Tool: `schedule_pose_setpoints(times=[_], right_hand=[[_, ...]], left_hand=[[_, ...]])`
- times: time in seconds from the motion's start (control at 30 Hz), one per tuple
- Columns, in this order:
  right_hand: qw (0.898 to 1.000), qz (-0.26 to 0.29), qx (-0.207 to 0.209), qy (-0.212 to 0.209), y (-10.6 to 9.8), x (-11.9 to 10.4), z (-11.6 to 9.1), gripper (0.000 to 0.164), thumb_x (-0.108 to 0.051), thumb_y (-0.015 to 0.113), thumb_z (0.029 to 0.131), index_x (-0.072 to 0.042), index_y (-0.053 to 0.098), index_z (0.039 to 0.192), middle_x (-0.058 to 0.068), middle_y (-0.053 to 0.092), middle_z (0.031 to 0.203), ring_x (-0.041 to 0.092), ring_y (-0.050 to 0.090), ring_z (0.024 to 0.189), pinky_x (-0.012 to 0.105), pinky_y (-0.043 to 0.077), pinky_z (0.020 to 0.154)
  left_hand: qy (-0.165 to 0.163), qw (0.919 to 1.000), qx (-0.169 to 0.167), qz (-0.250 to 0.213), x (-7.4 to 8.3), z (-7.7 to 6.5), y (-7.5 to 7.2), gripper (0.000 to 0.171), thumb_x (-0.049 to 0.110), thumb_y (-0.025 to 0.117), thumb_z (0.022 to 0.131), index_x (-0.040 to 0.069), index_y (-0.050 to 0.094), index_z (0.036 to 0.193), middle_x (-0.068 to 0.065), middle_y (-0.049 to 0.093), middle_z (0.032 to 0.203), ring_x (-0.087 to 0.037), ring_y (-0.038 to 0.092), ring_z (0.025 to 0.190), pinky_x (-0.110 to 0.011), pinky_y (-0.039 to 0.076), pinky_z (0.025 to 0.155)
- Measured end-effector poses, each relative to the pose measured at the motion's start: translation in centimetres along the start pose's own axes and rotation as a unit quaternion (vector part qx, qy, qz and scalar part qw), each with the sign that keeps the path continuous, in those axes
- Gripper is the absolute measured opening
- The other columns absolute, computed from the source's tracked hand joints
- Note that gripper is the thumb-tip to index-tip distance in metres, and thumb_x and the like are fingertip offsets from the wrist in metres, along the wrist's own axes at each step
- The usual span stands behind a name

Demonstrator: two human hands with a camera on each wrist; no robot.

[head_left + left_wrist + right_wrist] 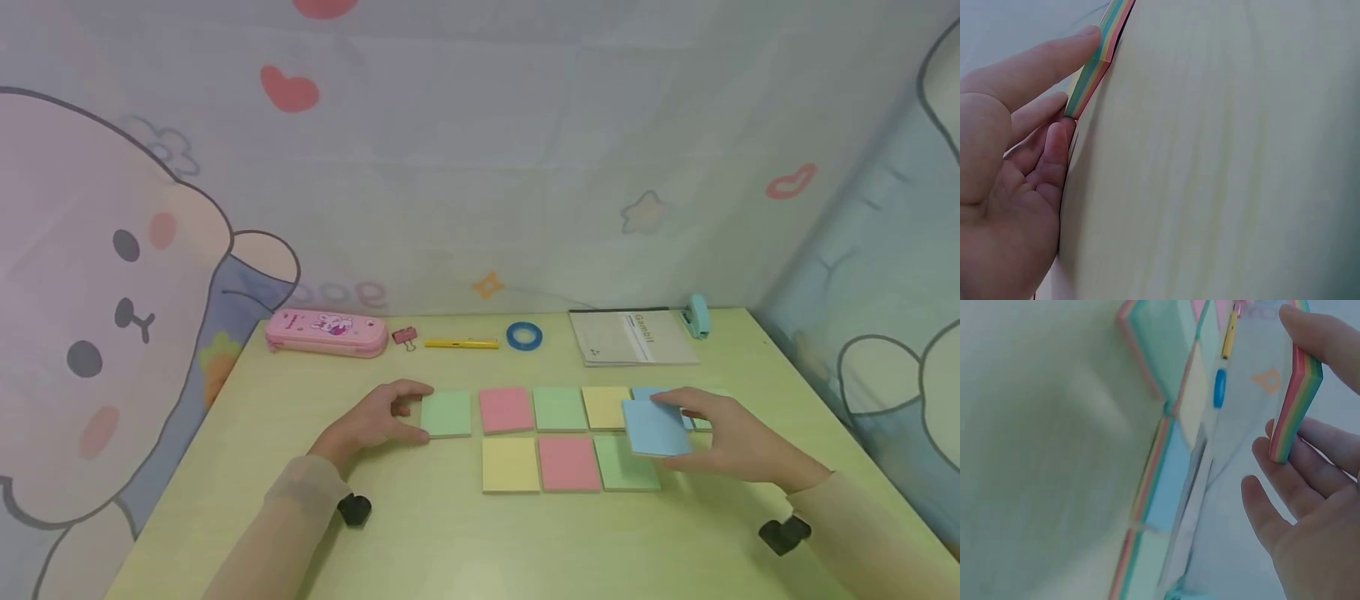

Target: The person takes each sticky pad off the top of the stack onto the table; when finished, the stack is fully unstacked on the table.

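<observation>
My left hand [372, 421] pinches a green sticky note pad [447, 414] at the left end of the back row. Its striped edge [1090, 81] shows between thumb and fingers in the left wrist view. A blue sticky note pad [654, 427] is raised above the table, gripped by my right hand [731, 439]. Layered coloured edges of that held pad [1297, 400] face the right wrist camera. Beneath it, another blue pad [645, 392] and a green pad [626, 467] are partly covered. A further green pad [703, 424] sits mostly hidden behind the right hand.
Pink [506, 410], green [559, 408] and yellow [606, 407] pads stand in the back row; yellow [511, 465] and pink [569, 464] in front. Along the far edge lie a pencil case [327, 333], binder clip [405, 336], yellow pen [461, 343], blue tape roll [524, 336], notebook [633, 337] and stapler [697, 317].
</observation>
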State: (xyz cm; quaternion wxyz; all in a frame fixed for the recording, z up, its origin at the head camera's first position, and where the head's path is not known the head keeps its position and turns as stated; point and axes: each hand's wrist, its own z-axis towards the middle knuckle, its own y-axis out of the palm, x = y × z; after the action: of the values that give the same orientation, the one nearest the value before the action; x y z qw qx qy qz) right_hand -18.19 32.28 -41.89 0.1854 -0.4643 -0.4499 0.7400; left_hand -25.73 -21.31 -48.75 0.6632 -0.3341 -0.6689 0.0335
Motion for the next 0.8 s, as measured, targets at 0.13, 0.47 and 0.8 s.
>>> schedule_pose_setpoints(times=[0.13, 0.47, 0.8], right_hand=[[1.000, -0.007, -0.010, 0.024, -0.3, 1.6, -2.4, 0.079, -0.040, 0.094, 0.078, -0.013, 0.061, 0.144, 0.007, 0.063, 0.141, 0.012, 0.060, 0.119, 0.040, 0.056, 0.097], [0.999, -0.025, 0.004, 0.028, 0.0, 4.9, -6.1, 0.083, -0.040, 0.097, 0.073, -0.012, 0.063, 0.142, 0.007, 0.065, 0.138, -0.005, 0.053, 0.121, 0.030, 0.056, 0.095], [0.998, -0.056, 0.010, -0.009, 1.5, 5.8, -7.0, 0.070, -0.041, 0.098, 0.072, -0.019, 0.069, 0.132, 0.004, 0.068, 0.136, -0.002, 0.053, 0.126, 0.006, 0.038, 0.098]], left_hand=[[0.001, 1.0000, 0.001, -0.001, -0.3, 0.0, 0.1, 0.077, 0.023, 0.096, 0.077, 0.016, 0.062, 0.146, -0.008, 0.056, 0.149, -0.029, 0.055, 0.118, -0.046, 0.043, 0.106], [-0.003, 1.0000, -0.001, 0.004, -0.5, 0.2, 0.0, 0.077, 0.024, 0.096, 0.077, 0.018, 0.061, 0.146, -0.007, 0.056, 0.152, -0.030, 0.056, 0.121, -0.048, 0.043, 0.109], [-0.003, 1.0000, 0.000, 0.006, -0.1, -0.1, 0.1, 0.077, 0.024, 0.095, 0.078, 0.017, 0.061, 0.147, -0.008, 0.055, 0.152, -0.031, 0.056, 0.123, -0.050, 0.043, 0.110]])
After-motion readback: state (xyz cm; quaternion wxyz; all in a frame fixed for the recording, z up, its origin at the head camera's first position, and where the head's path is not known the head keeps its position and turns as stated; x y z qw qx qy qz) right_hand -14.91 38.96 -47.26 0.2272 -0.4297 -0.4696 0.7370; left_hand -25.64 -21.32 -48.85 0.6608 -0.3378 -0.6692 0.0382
